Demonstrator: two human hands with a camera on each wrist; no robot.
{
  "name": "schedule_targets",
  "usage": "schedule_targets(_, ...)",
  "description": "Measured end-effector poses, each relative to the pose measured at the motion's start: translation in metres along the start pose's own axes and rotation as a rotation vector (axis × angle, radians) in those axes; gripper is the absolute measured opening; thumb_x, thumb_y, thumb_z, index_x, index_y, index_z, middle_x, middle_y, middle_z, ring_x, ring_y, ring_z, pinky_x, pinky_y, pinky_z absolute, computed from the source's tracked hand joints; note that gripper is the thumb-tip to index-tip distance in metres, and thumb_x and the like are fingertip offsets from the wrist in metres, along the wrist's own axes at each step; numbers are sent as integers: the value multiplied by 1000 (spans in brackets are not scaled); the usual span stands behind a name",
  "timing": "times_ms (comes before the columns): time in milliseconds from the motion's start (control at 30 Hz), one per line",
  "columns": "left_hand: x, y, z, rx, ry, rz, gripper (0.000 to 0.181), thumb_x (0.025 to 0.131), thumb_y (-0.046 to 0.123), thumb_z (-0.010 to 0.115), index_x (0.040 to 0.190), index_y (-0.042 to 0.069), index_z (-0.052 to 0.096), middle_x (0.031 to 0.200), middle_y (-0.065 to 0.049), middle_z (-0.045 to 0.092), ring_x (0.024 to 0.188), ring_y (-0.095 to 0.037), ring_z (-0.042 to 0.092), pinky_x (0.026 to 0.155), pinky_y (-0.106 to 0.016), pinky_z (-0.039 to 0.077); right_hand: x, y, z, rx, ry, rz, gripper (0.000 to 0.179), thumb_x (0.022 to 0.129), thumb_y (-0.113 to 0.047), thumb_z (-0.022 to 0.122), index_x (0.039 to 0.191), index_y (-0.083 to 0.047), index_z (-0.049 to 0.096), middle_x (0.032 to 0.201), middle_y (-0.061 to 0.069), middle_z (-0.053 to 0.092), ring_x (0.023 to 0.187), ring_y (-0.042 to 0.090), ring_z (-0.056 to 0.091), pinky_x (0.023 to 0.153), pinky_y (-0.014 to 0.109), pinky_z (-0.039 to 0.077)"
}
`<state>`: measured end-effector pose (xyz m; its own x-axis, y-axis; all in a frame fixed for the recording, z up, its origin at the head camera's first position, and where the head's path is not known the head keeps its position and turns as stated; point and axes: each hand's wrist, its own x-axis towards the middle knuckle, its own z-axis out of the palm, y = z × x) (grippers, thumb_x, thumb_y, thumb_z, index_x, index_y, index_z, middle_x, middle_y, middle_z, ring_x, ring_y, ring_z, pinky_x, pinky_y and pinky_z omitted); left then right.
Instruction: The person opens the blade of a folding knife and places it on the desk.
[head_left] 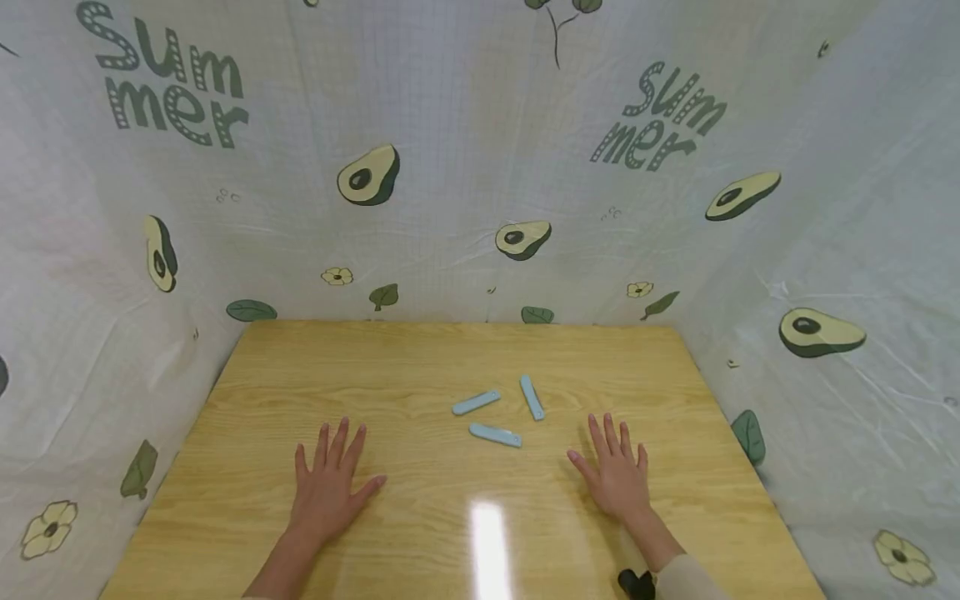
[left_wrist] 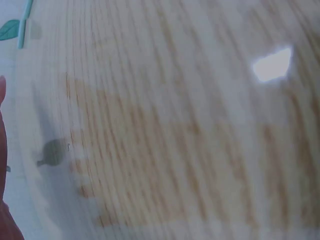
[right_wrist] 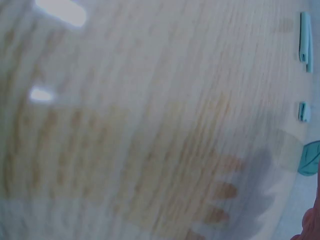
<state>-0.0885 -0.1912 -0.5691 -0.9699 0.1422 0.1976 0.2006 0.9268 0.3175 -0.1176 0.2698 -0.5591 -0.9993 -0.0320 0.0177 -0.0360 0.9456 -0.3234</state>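
Note:
Three slim light-blue pieces lie apart on the wooden tabletop in the head view: one at the left [head_left: 476, 402], one at the right [head_left: 532, 397] and one in front [head_left: 495, 435]. Each is flat with rounded ends; their exact kind is too small to tell. My left hand [head_left: 326, 492] is spread palm down to the left of them, fingers straight, holding nothing. To their right, my right hand [head_left: 618, 479] is likewise spread and holds nothing. Whether either palm touches the wood I cannot tell. Only a sliver of each hand shows in its wrist view.
The wooden table [head_left: 405, 358] is bordered at the back and sides by a pale sheet [head_left: 450, 100] printed with avocados, leaves and lettering. Light glares off the wood near the front. A small black object [head_left: 636, 583] is by the right sleeve [head_left: 686, 577].

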Motion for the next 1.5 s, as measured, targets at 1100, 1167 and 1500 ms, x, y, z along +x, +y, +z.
schedule_targets(1100, 22, 26, 12, -72, -31, 51, 86, 91, 56, 56, 154, 8, 22, 161, -19, 17, 147, -40, 17, 117, -63, 15, 9, -40, 1, 90, 5, -71, 77, 97, -56, 45, 156, -16, 16, 162, 17, 14, 148, 44, 9, 113, 72, 11)
schedule_targets(1167, 28, 33, 13, -82, -53, 59, 86, 91, 56, 56, 154, 8, 21, 162, -17, 16, 148, -38, 16, 119, -62, 14, 9, -47, 2, 107, 0, -85, 76, 97, -55, 45, 156, -15, 16, 162, 17, 14, 149, 43, 9, 113, 71, 12)
schedule_targets(1500, 47, 67, 34, -94, -120, 104, 88, 92, 59, 52, 156, 10, 15, 163, -11, 17, 150, -31, 16, 121, -55, 17, 5, -68, 16, 112, -15, -136, 73, 98, -53, 45, 155, -16, 21, 162, 14, 17, 149, 41, 14, 114, 70, 14)
